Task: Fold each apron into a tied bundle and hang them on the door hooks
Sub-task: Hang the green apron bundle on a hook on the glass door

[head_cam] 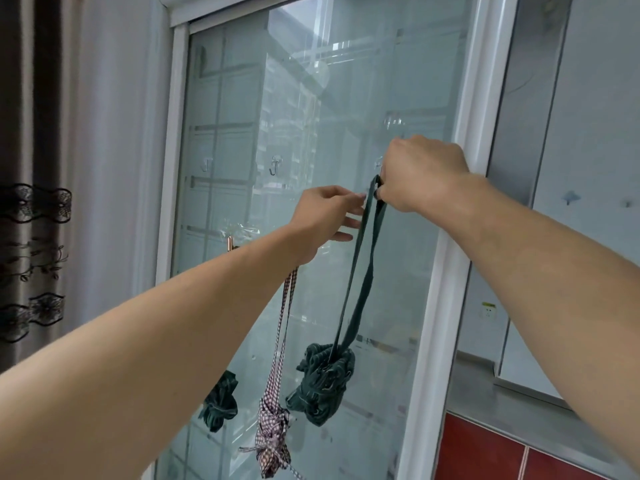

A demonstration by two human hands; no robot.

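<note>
Here, at far left, a grey curtain with dark lace trim (33, 209) hangs beside the white-framed frosted glass door (242, 98). On the glass you have two small clear adhesive hooks, both bare: one to the left (206, 164), one further right (275, 165). Low on the door, a dark green tied apron bundle (221, 405) shows just past your left forearm; what it hangs from cannot be seen. Next, a red-and-white checked apron bundle (272, 441) dangles on its long checked straps (285, 320), which run up behind your left wrist; their upper end is hidden. Your left hand (323, 220) is raised with fingers spread loose, fingertips touching the side of the dark green strap loop (363, 268), not clamped on it. That loop carries a second, larger dark green striped apron bundle (323, 384), hanging free in front of the glass. Your right hand (420, 174) is clenched around the top of the loop, against the door near its right frame. Whether a hook sits behind this hand cannot be told. Right of the frame: a grey wall panel (588, 133) and red tiles (485, 452) below.
</note>
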